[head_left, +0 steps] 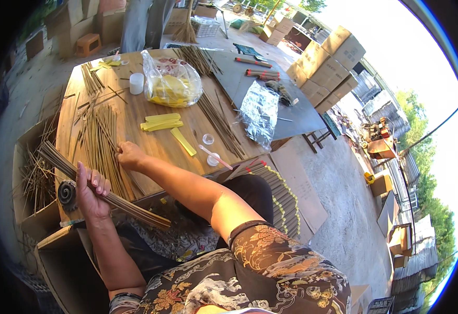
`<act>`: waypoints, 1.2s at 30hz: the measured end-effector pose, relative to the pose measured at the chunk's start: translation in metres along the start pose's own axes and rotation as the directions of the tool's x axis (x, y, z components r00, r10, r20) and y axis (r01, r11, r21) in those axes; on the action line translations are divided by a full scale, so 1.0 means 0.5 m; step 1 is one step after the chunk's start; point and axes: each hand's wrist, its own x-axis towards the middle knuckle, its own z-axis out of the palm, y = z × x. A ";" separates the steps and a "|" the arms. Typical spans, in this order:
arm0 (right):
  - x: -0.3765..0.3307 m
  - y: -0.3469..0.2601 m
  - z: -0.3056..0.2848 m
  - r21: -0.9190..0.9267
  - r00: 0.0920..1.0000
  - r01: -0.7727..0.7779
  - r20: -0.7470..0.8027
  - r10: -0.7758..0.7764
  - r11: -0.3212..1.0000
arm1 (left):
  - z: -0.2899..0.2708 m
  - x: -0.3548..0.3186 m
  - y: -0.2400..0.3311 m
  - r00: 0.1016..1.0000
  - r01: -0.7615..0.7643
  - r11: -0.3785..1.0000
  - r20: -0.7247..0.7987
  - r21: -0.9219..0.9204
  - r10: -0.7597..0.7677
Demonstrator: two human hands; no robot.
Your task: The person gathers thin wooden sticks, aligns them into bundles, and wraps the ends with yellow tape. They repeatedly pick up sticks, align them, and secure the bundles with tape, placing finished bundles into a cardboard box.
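Note:
My left hand (pixel 90 196) is wrapped round a thick bundle of thin brown sticks (pixel 135 210), held aslant over the table's near left edge. On the wooden table, my right hand (pixel 129 155) is closed, its fingertips touching the right side of a loose pile of the same sticks (pixel 97 136). Whatever is between those fingers is hidden. Flat yellow strips (pixel 161 122) lie stacked to the right, with a single yellow strip (pixel 183 141) nearer me. Beyond them sits a clear plastic bag (pixel 174 86) of yellow strips, beside a white cup (pixel 136 83).
A carton of loose sticks (pixel 38 180) stands left of the table, near a dark coiled object (pixel 67 194). Small clear dishes (pixel 208 138) and a pink-handled tool (pixel 216 157) lie right. Banded stick bundles (pixel 278 193) rest beside my knee. Crumpled foil (pixel 259 112) covers part of a grey board.

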 end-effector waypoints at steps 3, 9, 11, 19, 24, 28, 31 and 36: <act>-0.009 0.002 0.005 0.093 0.990 0.111 -0.098 -0.102 0.989 | 0.007 -0.005 -0.002 1.000 0.023 0.999 0.015 0.022 -0.024; -0.131 -0.035 -0.036 0.473 0.985 0.098 0.082 -0.154 0.876 | 0.008 -0.005 -0.011 0.999 0.023 0.999 0.023 0.038 -0.024; -0.205 -0.063 -0.078 0.691 0.914 -0.177 0.379 -0.144 0.701 | 0.009 -0.009 -0.020 0.999 0.020 0.998 0.035 0.058 -0.022; -0.356 -0.091 -0.108 0.665 0.909 -0.126 0.375 -0.183 0.736 | 0.062 -0.073 -0.122 0.957 0.211 0.961 0.162 0.181 -0.240; -0.428 -0.106 -0.139 0.620 0.850 -0.320 0.521 -0.072 0.716 | 0.083 -0.121 -0.152 0.939 0.218 0.954 0.221 0.205 -0.262; -0.471 -0.106 -0.139 0.657 0.853 -0.359 0.520 -0.054 0.662 | 0.106 -0.165 -0.161 0.944 0.228 0.957 0.200 0.179 -0.263; -0.495 -0.125 -0.151 0.659 0.883 -0.327 0.468 -0.029 0.678 | 0.134 -0.189 -0.161 0.948 0.210 0.961 0.203 0.178 -0.244; -0.527 -0.142 -0.180 0.687 0.910 -0.246 0.407 -0.082 0.683 | 0.182 -0.218 -0.163 0.941 0.184 0.966 0.252 0.183 -0.227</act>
